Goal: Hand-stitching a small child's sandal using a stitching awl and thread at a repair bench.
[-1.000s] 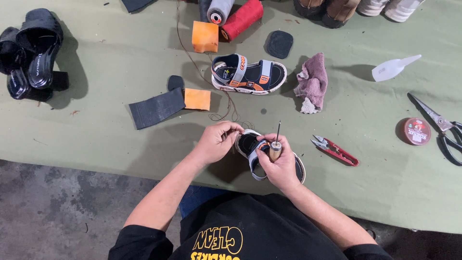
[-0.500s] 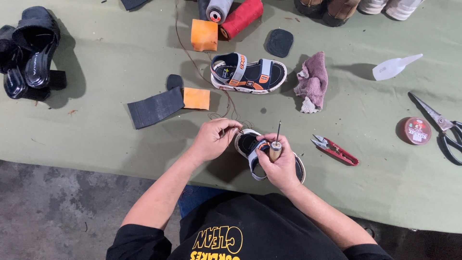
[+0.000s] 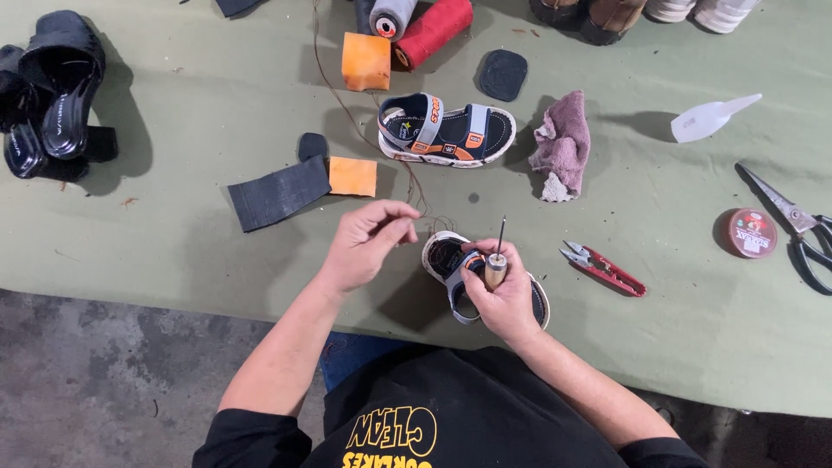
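Small child's sandal with navy footbed and white sole point(image 3: 444, 257) lying near the front edge of the green cloth-covered desk point(image 3: 173, 251), pinned down under the right hand point(image 3: 507, 295) so it can't slide around. Right-hand fingers wrapped tight round a stitching awl with wooden handle and thin metal needle point(image 3: 497, 260), needle pointing up and away from the body, tip clear of the strap. Left hand point(image 3: 368, 243) just beside the sandal's toe, fingers pinched narrow on a thin brown thread point(image 3: 407, 178), pulled taut-ish. Thread running up the desk toward the spools, so probably feeding off one, can't tell which.

Matching navy, grey and orange sandal point(image 3: 446, 132) parked further back, out of the way but close enough to compare against. Red-handled thread snips point(image 3: 604, 267) right of the working hand, easy grab. Large black-handled scissors point(image 3: 793, 225) at the far right edge.

Packaging-wise: round red and brown tin with a printed lid label point(image 3: 750, 232) next to the scissors, flat on the desk. Grey thread spool point(image 3: 392, 16) and red thread spool point(image 3: 433, 30) on their sides at the top. Mauve rag point(image 3: 562, 143) crumpled near the spare sandal. Two orange rubber squares point(image 3: 365, 61), black rubber strip point(image 3: 277, 192), black heeled shoes point(image 3: 52, 95) at far left.
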